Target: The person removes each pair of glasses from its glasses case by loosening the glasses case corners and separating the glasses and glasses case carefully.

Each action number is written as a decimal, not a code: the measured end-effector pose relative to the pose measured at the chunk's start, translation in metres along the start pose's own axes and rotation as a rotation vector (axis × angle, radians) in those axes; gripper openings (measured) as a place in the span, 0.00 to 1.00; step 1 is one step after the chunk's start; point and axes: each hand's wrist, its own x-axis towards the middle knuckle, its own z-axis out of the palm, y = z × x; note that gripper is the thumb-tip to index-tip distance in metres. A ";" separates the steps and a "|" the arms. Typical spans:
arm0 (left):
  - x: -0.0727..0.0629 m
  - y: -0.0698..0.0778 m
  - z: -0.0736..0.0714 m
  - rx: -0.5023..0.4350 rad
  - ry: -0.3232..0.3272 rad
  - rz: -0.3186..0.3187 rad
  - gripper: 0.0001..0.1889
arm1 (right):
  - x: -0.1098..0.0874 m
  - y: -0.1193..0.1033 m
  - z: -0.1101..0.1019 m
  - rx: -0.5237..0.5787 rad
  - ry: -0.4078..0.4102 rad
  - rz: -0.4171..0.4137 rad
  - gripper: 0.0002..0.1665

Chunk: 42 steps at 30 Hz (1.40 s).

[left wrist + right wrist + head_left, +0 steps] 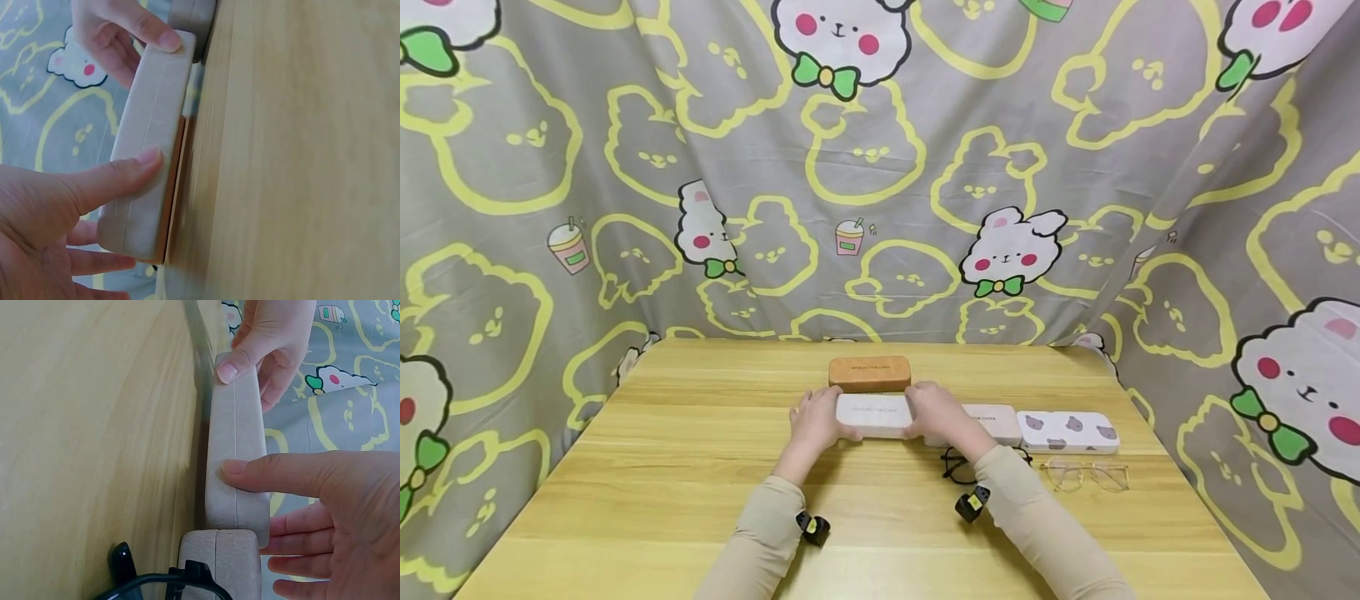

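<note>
One orange case [869,377], one pale grey case [874,417], one beige case [996,425] and one white case with bear prints [1069,432] came to four cases, while one black pair of glasses [958,468] and one gold pair of glasses [1084,475] came to two pairs. There was one left hand [816,419] and one right hand [946,414], two in number, with one left sleeve [760,533], one right sleeve [1048,525], one left wrist camera [813,528] and one right wrist camera [972,504]. There was one table [640,475].
</note>
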 end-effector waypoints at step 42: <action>-0.007 0.007 -0.001 0.041 -0.096 -0.037 0.52 | -0.010 0.002 0.001 0.017 -0.073 0.040 0.38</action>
